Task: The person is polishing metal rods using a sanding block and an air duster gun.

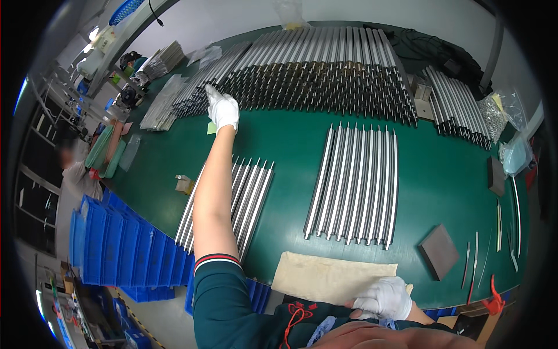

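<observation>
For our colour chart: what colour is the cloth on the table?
The cloth is cream; see head view.

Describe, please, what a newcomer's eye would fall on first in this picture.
Probably the wide stack of silvery, dark-ended metal rods across the far side of the green table. The white-gloved left hand is at its near edge, toward the left. Next, perhaps, come the row of slim silvery metal rods mid-table and the stacked blue plastic bins at lower left.

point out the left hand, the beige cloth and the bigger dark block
Left hand (224, 111), head view: middle of the white glove.
Beige cloth (330, 278), head view: its flat middle.
Bigger dark block (439, 251), head view: its top face.
</observation>
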Motion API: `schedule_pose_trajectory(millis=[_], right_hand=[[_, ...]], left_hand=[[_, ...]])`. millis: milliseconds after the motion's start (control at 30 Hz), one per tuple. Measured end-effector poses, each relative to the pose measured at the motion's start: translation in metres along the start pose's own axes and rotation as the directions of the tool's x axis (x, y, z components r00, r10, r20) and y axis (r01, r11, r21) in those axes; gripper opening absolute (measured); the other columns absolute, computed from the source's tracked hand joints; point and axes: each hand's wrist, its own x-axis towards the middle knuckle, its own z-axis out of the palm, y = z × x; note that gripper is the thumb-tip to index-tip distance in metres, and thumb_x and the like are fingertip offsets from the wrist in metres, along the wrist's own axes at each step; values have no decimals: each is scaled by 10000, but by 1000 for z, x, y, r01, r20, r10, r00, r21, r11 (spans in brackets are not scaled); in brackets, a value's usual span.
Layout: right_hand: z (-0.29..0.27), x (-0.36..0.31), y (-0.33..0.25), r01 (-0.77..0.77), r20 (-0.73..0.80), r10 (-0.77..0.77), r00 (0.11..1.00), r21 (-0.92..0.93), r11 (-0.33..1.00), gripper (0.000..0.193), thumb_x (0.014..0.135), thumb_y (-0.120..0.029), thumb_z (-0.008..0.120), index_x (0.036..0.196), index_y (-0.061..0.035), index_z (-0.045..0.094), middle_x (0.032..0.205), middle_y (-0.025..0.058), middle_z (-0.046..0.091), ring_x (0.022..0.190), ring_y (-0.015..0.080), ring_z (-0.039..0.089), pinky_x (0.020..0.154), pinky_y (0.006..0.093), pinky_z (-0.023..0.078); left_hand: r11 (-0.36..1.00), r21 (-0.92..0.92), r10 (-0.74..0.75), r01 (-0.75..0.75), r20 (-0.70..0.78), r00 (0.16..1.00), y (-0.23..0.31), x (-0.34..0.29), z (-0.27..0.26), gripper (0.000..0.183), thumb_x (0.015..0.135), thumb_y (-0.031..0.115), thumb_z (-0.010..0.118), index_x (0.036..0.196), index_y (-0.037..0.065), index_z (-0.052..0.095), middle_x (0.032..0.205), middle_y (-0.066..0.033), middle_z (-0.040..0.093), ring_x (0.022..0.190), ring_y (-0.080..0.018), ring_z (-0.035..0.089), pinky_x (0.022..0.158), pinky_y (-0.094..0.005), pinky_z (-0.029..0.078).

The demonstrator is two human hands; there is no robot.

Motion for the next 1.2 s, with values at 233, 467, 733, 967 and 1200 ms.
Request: schedule_pose_trajectory(millis=[233, 467, 733, 967, 1200], right_hand=[[0, 3, 6, 27, -36, -26, 999, 23, 999, 249, 656, -376, 671, 842, -216, 624, 718, -52, 580, 621, 124, 578, 513, 234, 430], [7, 0, -3, -15, -112, 10, 994, -52, 999, 216, 647, -357, 704, 737, -177, 625, 624, -34, 563, 508, 152, 547, 457, 261, 414], [11, 3, -6, 48, -265, -79, 961, -120, 992, 112, 701, -257, 650, 757, -160, 649, 636, 3, 602, 566, 154, 588, 498, 279, 454], [-6, -4, -27, -15, -492, -37, 870, -103, 995, 83, 744, -192, 626, 770, -115, 643, 753, 44, 641, 662, 208, 618, 591, 299, 491], [-30, -71, -16, -591, -499, 332, 800, -561, 580, 431, 803, -340, 550, 1102, -30, 534, 1194, 136, 502, 1138, 271, 445, 942, 437, 335]], left_hand=[[973, 218, 43, -74, 146, 988, 2, 35, 12, 626, 791, 200, 439, 1360, 68, 214, 1392, -116, 292, 1291, -246, 269, 980, -447, 299], [856, 236, 427, -461, 182, 886, -18, 2, -27, 653, 765, 167, 492, 1357, 118, 223, 1366, -140, 322, 1243, -302, 330, 975, -438, 323], [570, 6, 753, -822, 397, 525, 22, -146, -186, 497, 772, 110, 563, 1240, 61, 406, 1225, -193, 457, 1128, -346, 435, 929, -431, 354], [698, -170, 712, -695, 262, 651, 17, -250, -280, 536, 770, 49, 608, 1266, 75, 407, 1243, -165, 449, 1153, -335, 427, 930, -405, 365], [858, -491, 22, 153, 333, 943, -44, -390, -273, 436, 854, 29, 503, 1275, 25, 390, 1282, -126, 440, 1174, -223, 434, 978, -334, 346]])
